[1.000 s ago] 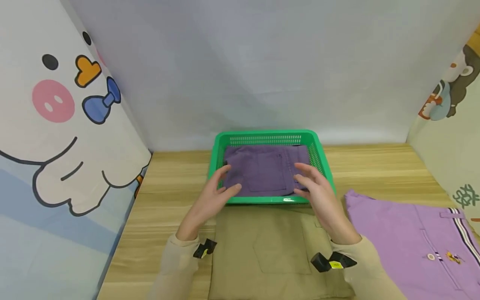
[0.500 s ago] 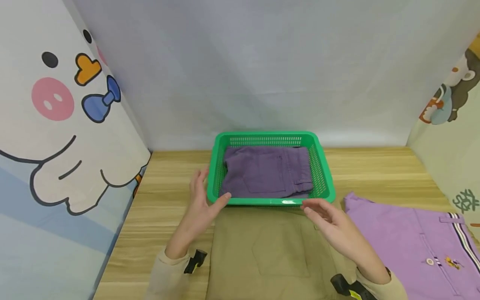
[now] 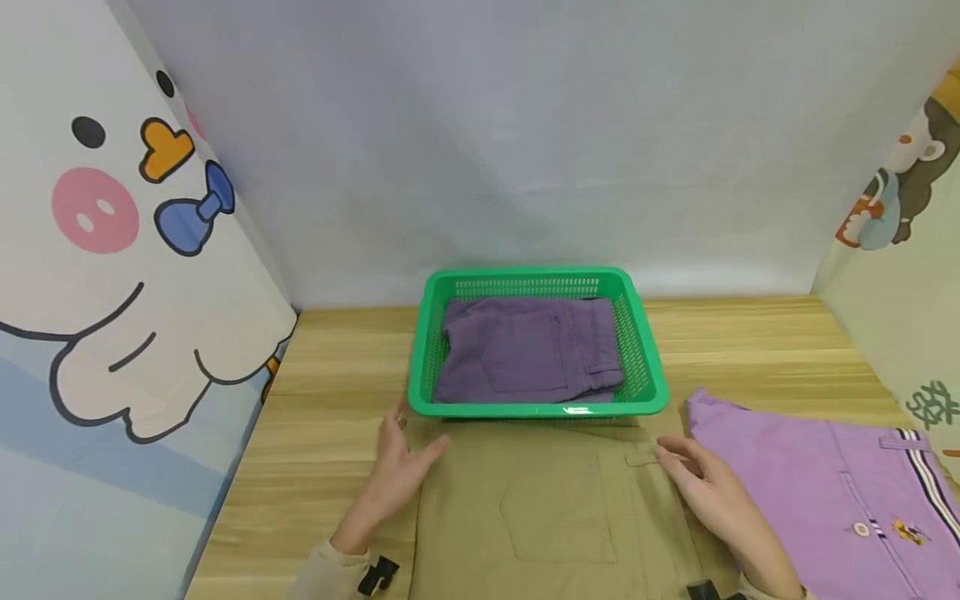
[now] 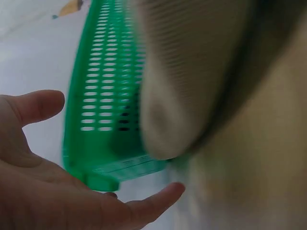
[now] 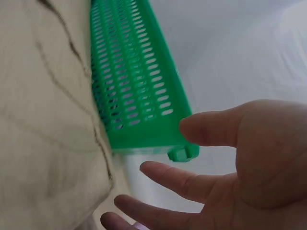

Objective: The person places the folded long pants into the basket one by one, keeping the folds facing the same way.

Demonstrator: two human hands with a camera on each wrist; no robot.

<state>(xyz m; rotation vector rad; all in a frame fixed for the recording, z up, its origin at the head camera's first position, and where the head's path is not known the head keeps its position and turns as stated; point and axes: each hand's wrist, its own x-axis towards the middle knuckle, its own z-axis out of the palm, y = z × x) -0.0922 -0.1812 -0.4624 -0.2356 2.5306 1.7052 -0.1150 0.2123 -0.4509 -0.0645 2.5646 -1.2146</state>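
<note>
Khaki trousers (image 3: 555,508), folded with a pocket facing up, lie in front of the green basket (image 3: 536,410). My left hand (image 3: 396,471) is at their upper left edge, thumb over the cloth and fingers spread. On the other side, my right hand (image 3: 705,483) is by the waistband edge, fingers relaxed. Neither hand grips anything. Inside the basket lie folded dark purple trousers (image 3: 525,354). The left wrist view shows the left hand (image 4: 72,191) with fingers apart near the basket; the right wrist view shows the right hand (image 5: 225,167) likewise spread beside the khaki cloth.
Light purple trousers (image 3: 817,492) with a striped waistband lie flat at the right. The wooden table (image 3: 337,358) meets a pale cloth wall (image 3: 525,150) behind the basket. Cartoon-printed panels (image 3: 112,317) stand at the left and right.
Both hands have come back from the basket toward me, the right one also moving rightward, and are now at the sides of the khaki trousers. The dark purple trousers stay in the basket.
</note>
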